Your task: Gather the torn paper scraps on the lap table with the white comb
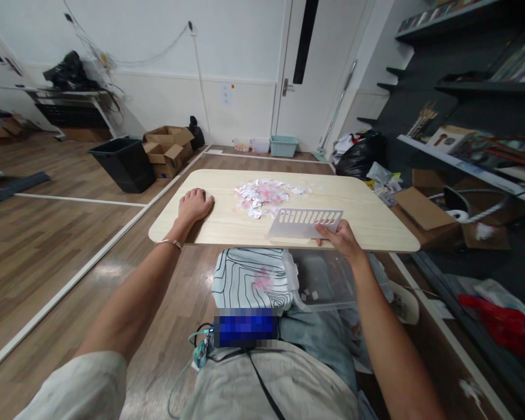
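My left hand (pixel 195 205) rests palm down on the left side of a pale wooden tabletop (pixel 227 230), its thumb out to the side, with nothing visible in it. In my right hand (pixel 342 238) is a translucent white plastic panel (pixel 284 228) with a row of slots, pinched at its right end near the table's front edge. Just beyond the panel lies a loose heap of torn white and pink paper scraps (pixel 262 195). Smaller bits trail off to the heap's right.
Below the front edge sit a white cushion-like item with black lines (pixel 240 280) and a clear plastic bin (pixel 328 300) holding a few pale pieces. A black trash bin (pixel 125 166) and cardboard boxes (pixel 168 146) stand back left. Shelves (pixel 485 87) and an open carton (pixel 429 204) line the right.
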`<state>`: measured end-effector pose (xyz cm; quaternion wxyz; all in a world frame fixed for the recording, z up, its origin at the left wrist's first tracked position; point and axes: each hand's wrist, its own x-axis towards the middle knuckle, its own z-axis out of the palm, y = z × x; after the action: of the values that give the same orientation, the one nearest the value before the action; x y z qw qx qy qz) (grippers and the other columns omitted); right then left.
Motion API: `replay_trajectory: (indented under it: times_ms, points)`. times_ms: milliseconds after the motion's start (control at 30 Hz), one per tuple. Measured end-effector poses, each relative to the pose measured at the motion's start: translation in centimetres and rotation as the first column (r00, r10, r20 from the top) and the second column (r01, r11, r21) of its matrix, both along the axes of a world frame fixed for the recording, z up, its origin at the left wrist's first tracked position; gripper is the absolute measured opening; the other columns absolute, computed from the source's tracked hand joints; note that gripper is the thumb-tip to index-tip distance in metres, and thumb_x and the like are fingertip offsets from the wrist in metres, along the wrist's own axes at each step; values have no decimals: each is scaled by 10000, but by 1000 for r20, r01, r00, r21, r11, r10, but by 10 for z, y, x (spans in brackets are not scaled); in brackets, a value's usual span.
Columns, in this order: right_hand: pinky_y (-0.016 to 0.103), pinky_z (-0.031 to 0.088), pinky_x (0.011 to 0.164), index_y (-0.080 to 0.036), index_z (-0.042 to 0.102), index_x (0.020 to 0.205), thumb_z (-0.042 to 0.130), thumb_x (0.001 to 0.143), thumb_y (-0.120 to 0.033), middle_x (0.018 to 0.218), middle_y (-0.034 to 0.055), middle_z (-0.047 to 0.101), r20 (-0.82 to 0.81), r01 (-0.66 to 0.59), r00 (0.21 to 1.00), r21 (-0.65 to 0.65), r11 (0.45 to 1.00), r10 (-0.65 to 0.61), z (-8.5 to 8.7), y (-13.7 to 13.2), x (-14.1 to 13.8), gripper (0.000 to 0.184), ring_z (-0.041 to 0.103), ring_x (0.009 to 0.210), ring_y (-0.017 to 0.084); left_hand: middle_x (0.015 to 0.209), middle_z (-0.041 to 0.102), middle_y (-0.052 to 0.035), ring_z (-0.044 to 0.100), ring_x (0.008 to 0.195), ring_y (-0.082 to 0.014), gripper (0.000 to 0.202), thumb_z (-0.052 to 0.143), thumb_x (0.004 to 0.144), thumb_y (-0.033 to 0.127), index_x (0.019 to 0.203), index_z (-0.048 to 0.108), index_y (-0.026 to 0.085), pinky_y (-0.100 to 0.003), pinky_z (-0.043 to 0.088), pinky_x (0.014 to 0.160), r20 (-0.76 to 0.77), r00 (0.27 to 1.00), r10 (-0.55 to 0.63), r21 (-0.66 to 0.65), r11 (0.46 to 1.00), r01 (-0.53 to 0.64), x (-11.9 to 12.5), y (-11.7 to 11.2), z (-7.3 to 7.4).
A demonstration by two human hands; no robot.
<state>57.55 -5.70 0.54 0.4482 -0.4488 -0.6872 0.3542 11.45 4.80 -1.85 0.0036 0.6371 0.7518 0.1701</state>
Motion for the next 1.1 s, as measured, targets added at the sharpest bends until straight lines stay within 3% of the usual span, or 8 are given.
replay_trajectory:
  times_ms: [100,300,767,1100]
  points:
    - [350,604,731,-226,763,578,889,762,-1038,674,88,747,-10,20,1000,8,1000,-20,-3,0,-4,843,697,706,231,1690,704,-288,622,1609,-455,585,431,1122,477,1512,717,149,-613,479,1352,10,1000,6,6,1000,-6,1,0,-1]
    - [319,536,583,-218,742,624,968,619,-1038,614,72,713,-108,74,991,-83,994,-83,-8,4,-7,851,641,591,198,1696,704,-278,627,1600,-445,589,412,1128,482,1511,714,151,-602,475,1356,16,1000,4,-4,1000,-4,1,-2,0]
    - [364,519,404,-246,735,753,994,728,-895,688,57,729,-121,55,990,-100,993,-67,-8,2,-10,699,588,496,205,1685,697,-286,610,1609,-466,573,437,1117,494,1493,716,163,-609,464,1357,39,999,6,-4,1000,-6,-1,0,-1]
    - [335,536,409,-264,697,965,1034,702,-713,804,31,737,-215,83,970,-136,987,-111,-14,10,-8,619,635,597,213,1679,701,-285,616,1603,-471,573,434,1116,493,1495,715,168,-616,476,1344,37,999,7,-9,1000,-7,-1,-1,0]
